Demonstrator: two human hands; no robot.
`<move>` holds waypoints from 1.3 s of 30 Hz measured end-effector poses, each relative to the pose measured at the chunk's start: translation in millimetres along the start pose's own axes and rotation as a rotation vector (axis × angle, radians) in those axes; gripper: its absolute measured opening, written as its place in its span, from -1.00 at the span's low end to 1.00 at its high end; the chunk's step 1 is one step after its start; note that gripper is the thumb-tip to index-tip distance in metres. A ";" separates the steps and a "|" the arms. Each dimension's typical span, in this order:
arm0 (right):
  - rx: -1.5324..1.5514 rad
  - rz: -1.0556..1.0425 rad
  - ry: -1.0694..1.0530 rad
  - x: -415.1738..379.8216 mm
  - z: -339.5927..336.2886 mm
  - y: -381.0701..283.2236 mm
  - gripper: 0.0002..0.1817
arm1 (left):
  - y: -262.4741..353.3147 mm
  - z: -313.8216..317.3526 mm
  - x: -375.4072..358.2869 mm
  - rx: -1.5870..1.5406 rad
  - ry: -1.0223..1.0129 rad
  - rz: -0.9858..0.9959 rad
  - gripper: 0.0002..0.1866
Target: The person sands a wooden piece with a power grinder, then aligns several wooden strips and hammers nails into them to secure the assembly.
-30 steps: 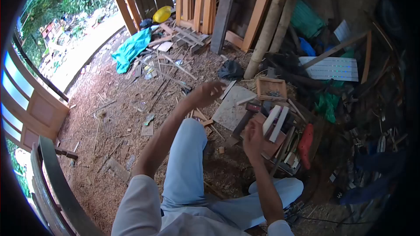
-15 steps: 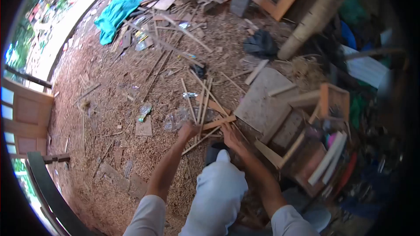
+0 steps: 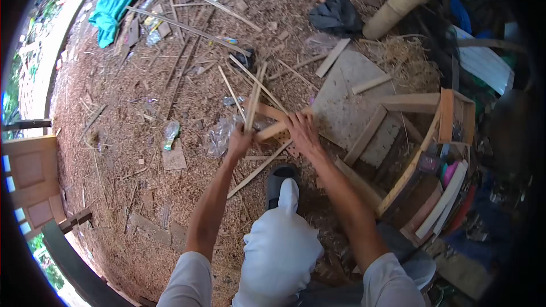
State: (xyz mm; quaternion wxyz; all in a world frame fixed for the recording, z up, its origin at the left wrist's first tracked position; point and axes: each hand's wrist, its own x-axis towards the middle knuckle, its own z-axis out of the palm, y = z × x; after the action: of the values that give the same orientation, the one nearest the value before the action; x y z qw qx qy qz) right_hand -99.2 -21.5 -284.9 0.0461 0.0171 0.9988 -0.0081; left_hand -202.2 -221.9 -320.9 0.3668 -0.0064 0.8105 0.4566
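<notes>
Sawdust floor, wood strips, teal cloth, flat board

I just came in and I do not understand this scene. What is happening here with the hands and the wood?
A person sits on ground covered with sawdust and reaches forward over one knee. The left hand grips a thin wooden strip that points up and away. The right hand lies on a short flat wood piece among loose sticks. A grey board and a small wooden box lie to the right.
</notes>
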 end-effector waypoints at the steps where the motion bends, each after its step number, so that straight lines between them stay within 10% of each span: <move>1: -0.009 -0.021 0.033 5.1 -1.7 6.3 -0.69 | 11.0 -2.5 -0.8 -0.132 -0.008 -0.022 -0.68; 4: 0.004 0.082 0.342 20.4 0.5 15.9 -0.70 | 43.0 -4.9 -1.6 -0.046 -0.028 -0.022 -0.70; 8: 0.285 0.471 0.163 6.9 9.1 -2.3 -0.64 | 34.8 -2.6 2.8 0.041 -0.003 0.005 -0.72; 10: 0.379 0.084 -0.280 -17.9 40.1 -14.3 -0.72 | -3.9 7.4 15.3 0.028 0.069 0.097 -0.72; 12: 0.299 -0.229 0.075 -50.7 61.8 -45.7 -0.77 | -15.8 9.9 7.0 -0.018 0.157 0.154 -0.72; 16: 0.294 -0.176 -0.024 -54.1 65.9 -56.4 -0.75 | -38.9 10.4 -10.9 -0.474 -0.006 0.026 -0.77; 23: 0.330 -0.038 0.134 -46.4 57.6 31.2 -0.68 | -3.8 -13.6 -13.3 -0.403 0.079 0.194 -0.85; 25: 0.364 0.030 0.179 -45.4 36.4 40.1 -0.71 | 31.1 -24.2 -11.9 -0.410 0.106 0.236 -0.85; 27: 0.698 0.661 -0.013 -44.5 14.2 47.1 -0.72 | 54.8 -35.5 -4.4 -0.523 0.112 0.295 -0.83; 33: 0.618 1.025 -0.069 -58.2 95.8 42.3 -0.69 | 55.4 -43.6 -15.4 -0.697 -0.030 0.111 -0.80; 39: 0.105 0.588 -0.003 -71.6 71.9 24.8 -0.53 | 0.8 3.7 -31.2 -0.761 -0.112 -0.020 -0.84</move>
State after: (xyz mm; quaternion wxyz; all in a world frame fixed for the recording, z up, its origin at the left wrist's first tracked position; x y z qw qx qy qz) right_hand -20.5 -0.4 -350.2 0.0471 0.3079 0.9491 -0.0463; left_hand -177.5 -228.8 -302.8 0.3864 -0.1249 0.5617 0.7209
